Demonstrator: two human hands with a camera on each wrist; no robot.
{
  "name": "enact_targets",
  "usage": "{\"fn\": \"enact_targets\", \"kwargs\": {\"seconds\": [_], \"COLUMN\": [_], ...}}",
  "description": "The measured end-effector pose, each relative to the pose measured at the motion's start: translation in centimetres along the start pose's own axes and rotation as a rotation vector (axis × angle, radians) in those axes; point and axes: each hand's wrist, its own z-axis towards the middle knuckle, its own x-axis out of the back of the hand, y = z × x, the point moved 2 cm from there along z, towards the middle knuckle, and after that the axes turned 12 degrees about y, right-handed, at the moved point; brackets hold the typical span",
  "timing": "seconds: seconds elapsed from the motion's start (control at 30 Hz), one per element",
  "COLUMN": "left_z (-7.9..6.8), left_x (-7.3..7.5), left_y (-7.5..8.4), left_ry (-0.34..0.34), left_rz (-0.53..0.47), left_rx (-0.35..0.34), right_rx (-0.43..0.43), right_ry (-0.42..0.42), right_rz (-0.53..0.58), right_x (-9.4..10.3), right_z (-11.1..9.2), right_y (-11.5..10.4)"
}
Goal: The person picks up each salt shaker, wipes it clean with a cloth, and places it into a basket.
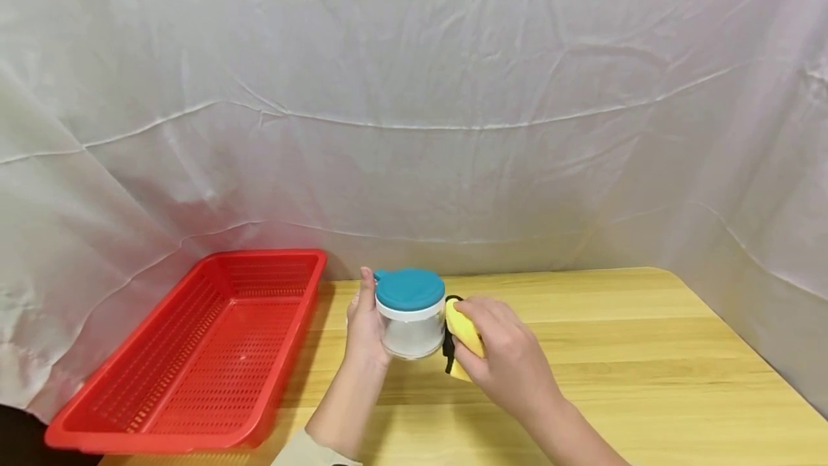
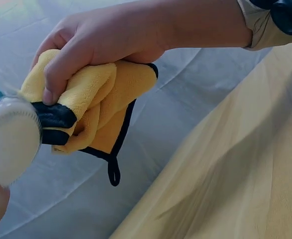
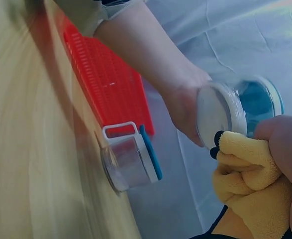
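My left hand (image 1: 366, 328) holds a clear jar (image 1: 414, 335) with a white collar and a blue lid (image 1: 410, 289), gripping it from the left with the thumb up. A folded yellow cloth (image 1: 463, 328) with black edging is bunched in my right hand (image 1: 507, 351), its fingers curled round it. The cloth lies against the jar's right side. From the left wrist view, a black loop (image 2: 114, 172) dangles off the cloth's corner, and the jar's pale round base (image 2: 11, 142) faces that camera.
A red perforated basket (image 1: 259, 419) stands on the left of the wooden table (image 1: 614, 351). In the right wrist view, another clear jar (image 3: 130, 162) with a white handle and blue lid stands on the table near the basket. Pale cloth sheeting (image 1: 414, 92) hangs behind.
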Motion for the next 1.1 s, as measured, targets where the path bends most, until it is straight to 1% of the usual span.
{"fn": "enact_targets", "kwargs": {"seconds": [0.07,0.13,0.2,0.27,0.3,0.37,0.47,0.57,0.6,0.7,0.8,1.0,1.03,1.1], "left_z": [0.2,0.3,0.4,0.3,0.3,0.1,-0.1,-0.3,-0.4,-0.7,-1.0,-1.5,-1.6,-1.7], "left_x": [0.0,0.0,0.0,0.0,-0.1,-0.2,-0.5,-0.7,-0.8,-1.0,-1.0,-1.1,-1.1,-1.1], "left_y": [0.1,0.1,0.0,-0.1,-0.1,-0.3,-0.4,-0.3,-0.3,-0.2,-0.1,-0.2,-0.3,-0.4], "left_ry": [0.032,0.076,0.112,0.121,0.109,0.051,-0.063,-0.163,-0.189,-0.251,-0.281,-0.295,-0.298,-0.307], "left_rz": [-0.055,-0.081,-0.085,-0.062,-0.048,-0.023,0.002,0.016,0.025,0.075,0.156,0.356,0.382,0.403], "left_rx": [-0.031,-0.061,-0.088,-0.116,-0.127,-0.151,-0.195,-0.218,-0.224,-0.241,-0.272,-0.351,-0.362,-0.377], "right_rx": [-0.005,-0.02,-0.049,-0.079,-0.096,-0.13,-0.179,-0.209,-0.224,-0.228,-0.223,-0.224,-0.222,-0.215], "right_ry": [0.009,0.027,0.043,0.068,0.081,0.109,0.142,0.161,0.164,0.178,0.183,0.183,0.185,0.186], "right_rz": [0.009,0.022,0.029,0.034,0.034,0.038,0.063,0.087,0.097,0.088,0.064,0.043,0.039,0.026], "right_x": [-0.1,-0.3,-0.5,-0.7,-0.7,-0.7,-0.6,-0.3,-0.2,0.1,0.3,0.4,0.4,0.4], "right_z": [-0.1,-0.2,-0.4,-0.6,-0.7,-0.8,-0.8,-0.6,-0.6,-0.4,-0.3,-0.2,-0.2,-0.1], "right_y": [-0.3,-0.6,-0.9,-1.1,-1.1,-1.1,-0.7,-0.2,-0.1,0.4,0.9,2.0,2.2,2.6]}}
